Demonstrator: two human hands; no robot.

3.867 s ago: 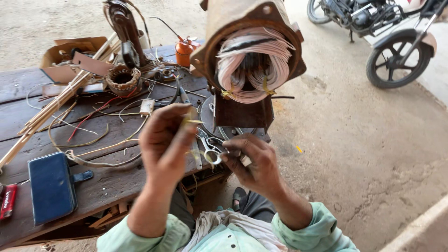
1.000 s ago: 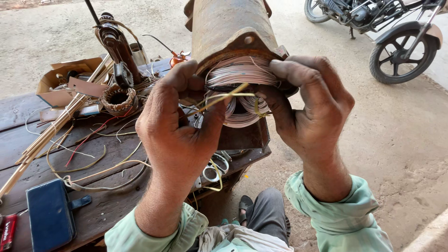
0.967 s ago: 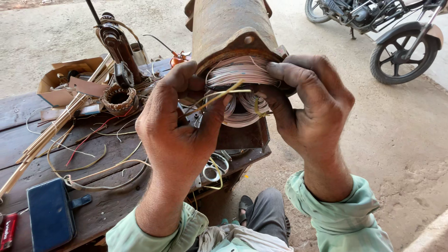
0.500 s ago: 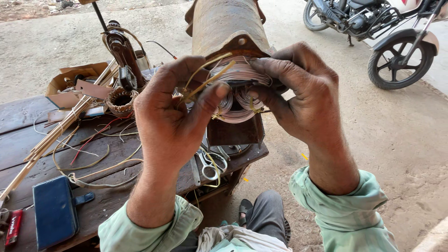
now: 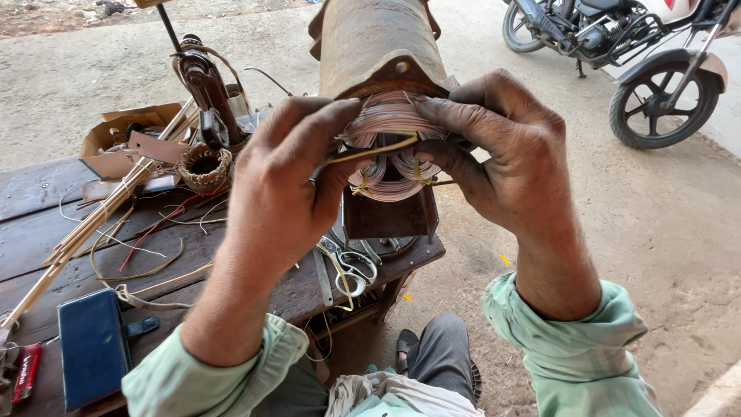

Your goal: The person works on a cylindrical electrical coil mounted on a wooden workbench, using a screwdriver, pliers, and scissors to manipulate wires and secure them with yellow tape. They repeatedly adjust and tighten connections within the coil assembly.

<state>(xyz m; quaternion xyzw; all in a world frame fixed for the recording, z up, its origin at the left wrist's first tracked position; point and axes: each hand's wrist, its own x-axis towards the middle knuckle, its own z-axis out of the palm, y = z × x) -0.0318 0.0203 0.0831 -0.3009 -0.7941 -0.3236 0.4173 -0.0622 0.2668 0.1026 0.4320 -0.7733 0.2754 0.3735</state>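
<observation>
A rusty motor is stood on the desk. Its wire coils are gripped by the right hand. A thin yellow stick is pinched in the fingers of the left hand. Scissors are left underneath.

A rusty brown metal motor housing carries pale pink copper winding coils, crossed by a yellowish thin strip. Both sleeves are mint green. A dark blue flat case lies on the dark brown wooden table.
</observation>
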